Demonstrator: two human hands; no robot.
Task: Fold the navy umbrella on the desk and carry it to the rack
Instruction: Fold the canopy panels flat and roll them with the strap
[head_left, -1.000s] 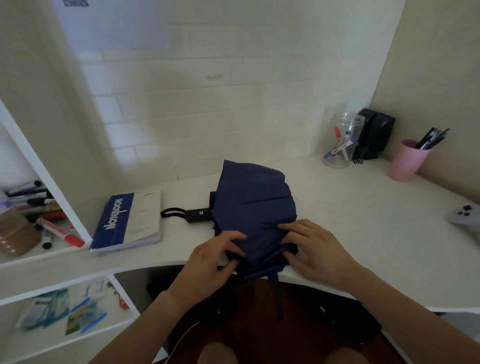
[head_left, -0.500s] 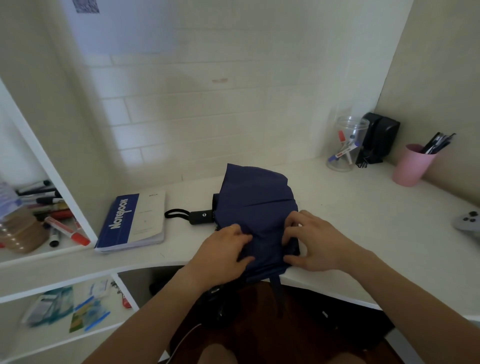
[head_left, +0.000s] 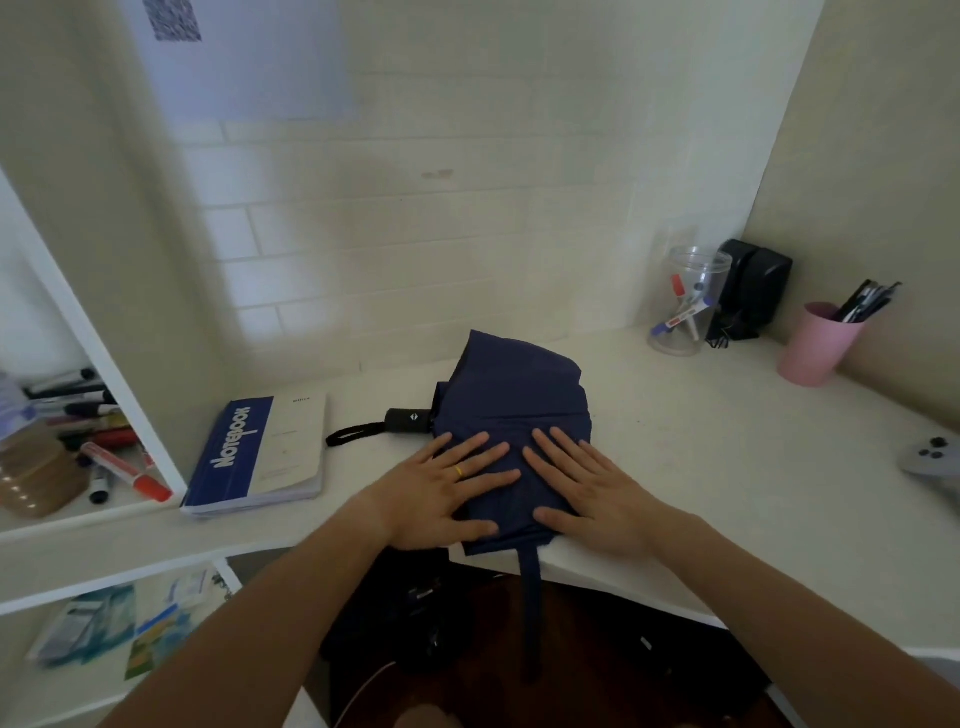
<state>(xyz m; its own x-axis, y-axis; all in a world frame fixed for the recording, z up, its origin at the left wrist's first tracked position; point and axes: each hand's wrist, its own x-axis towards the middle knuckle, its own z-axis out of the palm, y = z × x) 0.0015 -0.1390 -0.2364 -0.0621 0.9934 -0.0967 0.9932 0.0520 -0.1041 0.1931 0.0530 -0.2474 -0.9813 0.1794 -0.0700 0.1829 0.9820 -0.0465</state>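
The navy umbrella (head_left: 519, 387) lies collapsed on the white desk (head_left: 727, 467), its cloth spread flat and its black handle (head_left: 409, 420) with a wrist loop pointing left. A navy strap (head_left: 531, 597) hangs over the desk's front edge. My left hand (head_left: 444, 493) lies flat on the near left part of the cloth, fingers straight and spread. My right hand (head_left: 592, 491) presses flat on the near right part beside it. No rack is in view.
A blue and white notebook (head_left: 260, 457) lies left of the umbrella. A clear jar of markers (head_left: 685, 306), a black device (head_left: 753, 286) and a pink pen cup (head_left: 815, 343) stand at the back right. A grey controller (head_left: 935, 457) sits at the right edge. Shelves with markers (head_left: 104, 447) are at left.
Both hands went from pinching the cloth's near edge with curled fingers to lying flat and spread on top of it. The view has tilted slightly downward.
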